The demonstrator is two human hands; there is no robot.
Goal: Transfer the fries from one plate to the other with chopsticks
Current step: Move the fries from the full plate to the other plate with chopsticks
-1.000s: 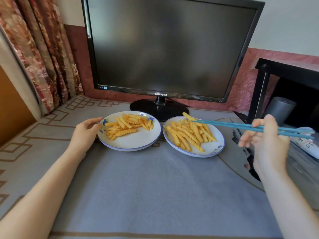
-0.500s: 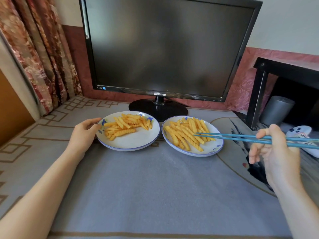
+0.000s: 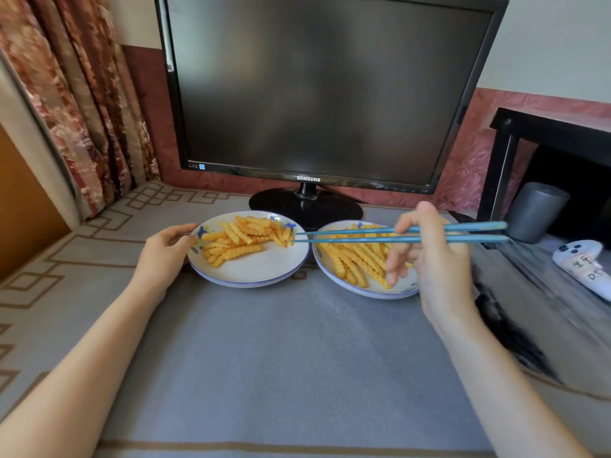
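Two white plates with blue rims stand side by side on the grey cloth. The left plate [image 3: 258, 274] carries crinkle fries [image 3: 243, 241] in its far half. On the right plate [image 3: 363, 290] lies a bigger heap of fries [image 3: 355, 261]. My left hand [image 3: 165, 251] grips the left plate's left rim. Over the right plate, my right hand [image 3: 429, 259] holds a pair of blue chopsticks [image 3: 357, 235]. They lie level, a little apart, and their tips reach the fries at the left plate's right edge. No fry shows between the tips.
A black monitor [image 3: 317, 90] on a round stand [image 3: 305, 209] rises right behind the plates. At the right are a black side table [image 3: 555, 133], a grey cup [image 3: 535, 211] and a white controller [image 3: 585, 266]. Curtains [image 3: 76, 104] hang at the left.
My right hand has swung left with the chopsticks, from beside the right plate to above it. Their tips went from the right plate's fries to the left plate's edge. My left hand stayed put.
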